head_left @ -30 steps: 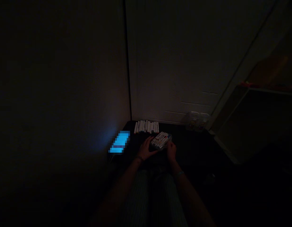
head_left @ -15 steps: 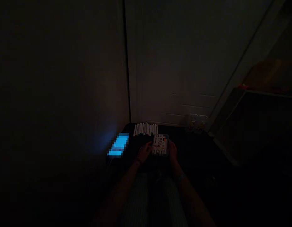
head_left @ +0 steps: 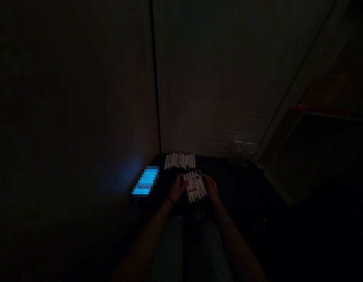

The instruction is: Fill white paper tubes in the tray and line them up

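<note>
The scene is very dark. Between my two hands is a clear case of markers (head_left: 195, 187), with white markers in rows and a printed label on its face; it is slightly turned. My left hand (head_left: 177, 187) grips its left side, thumb at the edge. Around the right side of the case curls my right hand (head_left: 211, 188). Just beyond the case, several loose white markers (head_left: 179, 161) lie side by side in a row, some with coloured ends showing.
A lit phone-like screen (head_left: 146, 181), blurred out, lies at the left with a cable. Two clear plastic containers (head_left: 242, 152) stand at the back right of the dark table (head_left: 234, 188). Walls rise behind and at the left; a shelf-like unit (head_left: 325, 113) is at the right.
The case of markers has been turned and brought slightly left and nearer to me, with both hands still on it. The loose markers look unmoved.
</note>
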### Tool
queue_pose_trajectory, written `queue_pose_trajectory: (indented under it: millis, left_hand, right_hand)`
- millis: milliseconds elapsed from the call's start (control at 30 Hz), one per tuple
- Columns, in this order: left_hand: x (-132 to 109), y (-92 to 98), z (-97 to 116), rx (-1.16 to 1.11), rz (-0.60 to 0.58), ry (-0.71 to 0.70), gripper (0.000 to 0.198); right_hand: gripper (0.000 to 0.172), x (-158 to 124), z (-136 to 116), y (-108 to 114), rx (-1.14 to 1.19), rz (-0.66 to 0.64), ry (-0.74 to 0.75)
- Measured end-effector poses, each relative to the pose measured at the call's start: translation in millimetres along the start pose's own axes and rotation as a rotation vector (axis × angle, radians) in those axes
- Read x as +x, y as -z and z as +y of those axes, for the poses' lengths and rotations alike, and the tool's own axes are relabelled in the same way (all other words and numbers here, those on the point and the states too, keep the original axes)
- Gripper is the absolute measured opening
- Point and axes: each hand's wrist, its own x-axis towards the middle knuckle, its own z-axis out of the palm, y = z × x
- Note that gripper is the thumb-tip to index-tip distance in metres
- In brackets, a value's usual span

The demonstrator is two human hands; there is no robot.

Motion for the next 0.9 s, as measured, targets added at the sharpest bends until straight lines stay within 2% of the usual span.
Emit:
queue_pose_trajectory:
  millis: [100,200,367,433,533,633,767,900]
  left_hand:
    - [1,1.3,0,-0.114,-0.045,-0.028,0.053]
    - [4,2.7,-1,-0.213,-0.109,-0.029,0.048]
    - [7,5.7,0,-0.280,-0.072,0.057,0.050]
    - [8,7.1,0,-0.304,-0.063,0.062,0.051]
    - [10,9.1,0,-0.329,-0.008,0.052,0.051]
    - [12,10.9,-1,-0.352,0.076,0.063,0.054]
    - [12,14.1,0,-0.390,0.170,0.055,0.053]
    - [11,17.6,-1,-0.373,0.248,0.074,0.050]
  right_hand:
    - [0.039,1,2,3,-0.019,-0.089,0.023]
    - [0.039,1,2,3,-0.054,-0.116,0.011]
    - [0.040,0,-6,-2,-0.101,-0.125,0.014]
    - [0.045,-1,-8,-4,-0.104,-0.121,-0.031]
    - [0.057,-1,-9,-4,-0.047,-0.106,-0.075]
    - [0.057,-1,-6,-4,-0.030,-0.095,-0.017]
    - [0.048,-1,3,-6,-0.231,-0.095,0.034]
    - [0.045,-3,10,-8,-0.424,-0.097,0.009]
